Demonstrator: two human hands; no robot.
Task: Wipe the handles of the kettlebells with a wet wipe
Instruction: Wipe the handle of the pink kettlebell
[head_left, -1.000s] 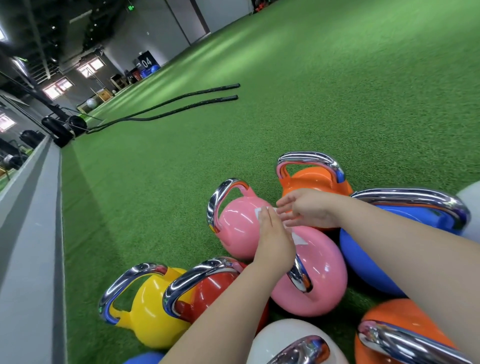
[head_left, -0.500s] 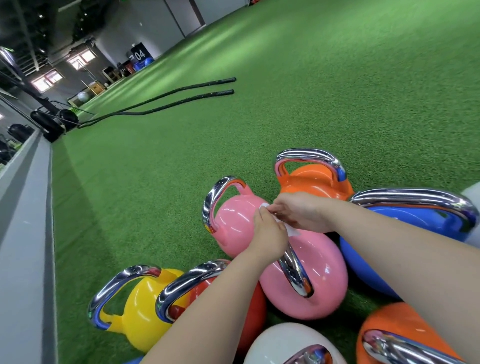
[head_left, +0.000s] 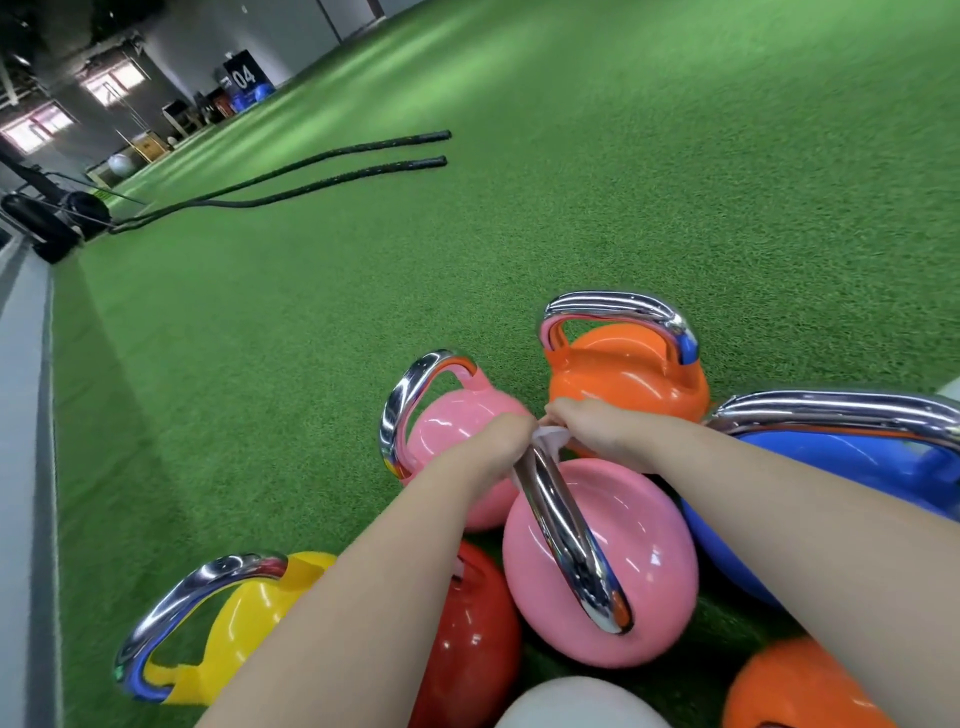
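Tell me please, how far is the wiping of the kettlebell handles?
No handle looks clearly finished. In hand: the left hand and right hand hold a white wet wipe at the far end of the near pink kettlebell's handle. The other handles are untouched.

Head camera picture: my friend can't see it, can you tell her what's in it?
Two bare hands, left hand and right hand, hold a white wet wipe at the top of the shiny handle of a pink kettlebell. Around it on green turf sit more kettlebells: pink, orange, blue, red and yellow.
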